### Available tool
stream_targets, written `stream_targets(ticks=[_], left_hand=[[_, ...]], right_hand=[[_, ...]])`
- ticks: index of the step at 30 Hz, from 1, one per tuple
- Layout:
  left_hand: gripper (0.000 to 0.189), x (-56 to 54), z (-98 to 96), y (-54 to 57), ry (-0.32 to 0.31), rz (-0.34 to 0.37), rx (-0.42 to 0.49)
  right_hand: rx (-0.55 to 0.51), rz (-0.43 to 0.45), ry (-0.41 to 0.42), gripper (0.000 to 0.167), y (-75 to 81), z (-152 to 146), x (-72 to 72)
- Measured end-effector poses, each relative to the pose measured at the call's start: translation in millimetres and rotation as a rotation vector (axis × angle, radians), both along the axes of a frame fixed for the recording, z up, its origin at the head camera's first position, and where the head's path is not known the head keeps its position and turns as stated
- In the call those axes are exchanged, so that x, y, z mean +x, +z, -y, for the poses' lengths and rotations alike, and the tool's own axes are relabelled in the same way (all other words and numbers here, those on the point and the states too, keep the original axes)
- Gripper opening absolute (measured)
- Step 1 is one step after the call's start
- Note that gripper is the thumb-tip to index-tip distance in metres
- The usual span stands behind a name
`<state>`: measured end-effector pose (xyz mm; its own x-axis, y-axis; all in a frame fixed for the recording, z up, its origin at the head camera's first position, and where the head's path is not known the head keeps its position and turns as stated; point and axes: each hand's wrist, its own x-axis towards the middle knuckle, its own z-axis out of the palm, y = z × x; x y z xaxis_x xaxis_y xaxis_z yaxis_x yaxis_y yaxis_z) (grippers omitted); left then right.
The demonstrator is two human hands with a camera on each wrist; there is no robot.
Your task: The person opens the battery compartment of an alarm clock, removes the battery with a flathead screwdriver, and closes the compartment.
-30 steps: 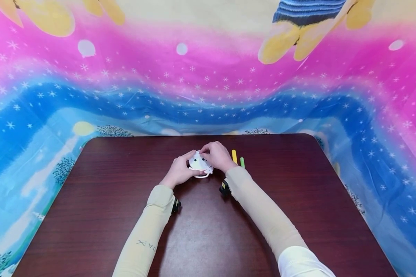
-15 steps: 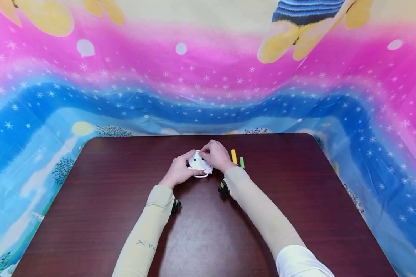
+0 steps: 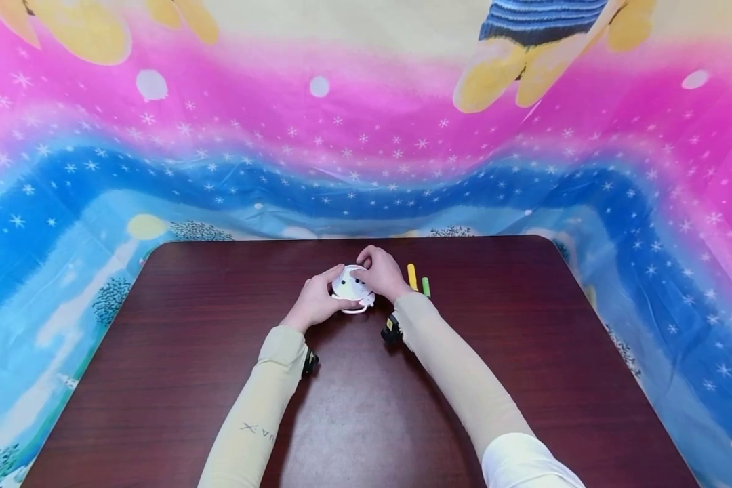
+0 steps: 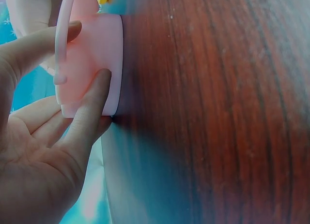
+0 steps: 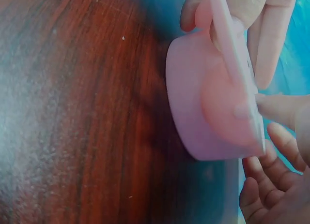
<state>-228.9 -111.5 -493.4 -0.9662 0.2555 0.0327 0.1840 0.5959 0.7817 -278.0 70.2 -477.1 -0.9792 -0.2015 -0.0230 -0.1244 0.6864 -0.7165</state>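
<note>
A small white round object (image 3: 349, 288) with black eye-like dots on its upper face and a thin ring-shaped bar at its near side rests on the table. It looks pinkish in both wrist views. My left hand (image 3: 316, 299) holds it, thumb along the near side and fingers round the left and far side. My right hand (image 3: 383, 273) is over its right side. In the right wrist view the right thumb (image 5: 278, 108) touches the upper face, while the other fingers are loosely bent beside the rim. What lies under the right palm is hidden.
Just right of the right hand lie a yellow stick-like piece (image 3: 411, 274) and a shorter green one (image 3: 425, 287). Dark wooden table (image 3: 354, 407) extends around the hands. A printed cloth (image 3: 366, 163) hangs behind the table's far edge.
The right index finger has lifted away from the thumb, which stays on the object's upper face. The left hand and the object have kept their place.
</note>
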Motion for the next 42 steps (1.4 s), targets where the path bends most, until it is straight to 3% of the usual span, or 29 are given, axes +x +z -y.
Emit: stream_targets(ticks=[4,13,42], left_hand=[[0.095,0.6,-0.4,0.6,-0.001,-0.001,-0.006],[0.095,0.2,-0.9,0.5,-0.001,0.011,0.000],[0.094,1.9,-0.4,1.3,-0.008,-0.001,-0.007]], right_hand=[[-0.067,0.081,-0.009,0.035,-6.7,-3.2,-2.0],[-0.115,0.166,-0.016,0.031,-7.1,-6.2,-2.8],[-0.120,0.181,-0.025,0.033,-11.3,-6.5,-3.5]])
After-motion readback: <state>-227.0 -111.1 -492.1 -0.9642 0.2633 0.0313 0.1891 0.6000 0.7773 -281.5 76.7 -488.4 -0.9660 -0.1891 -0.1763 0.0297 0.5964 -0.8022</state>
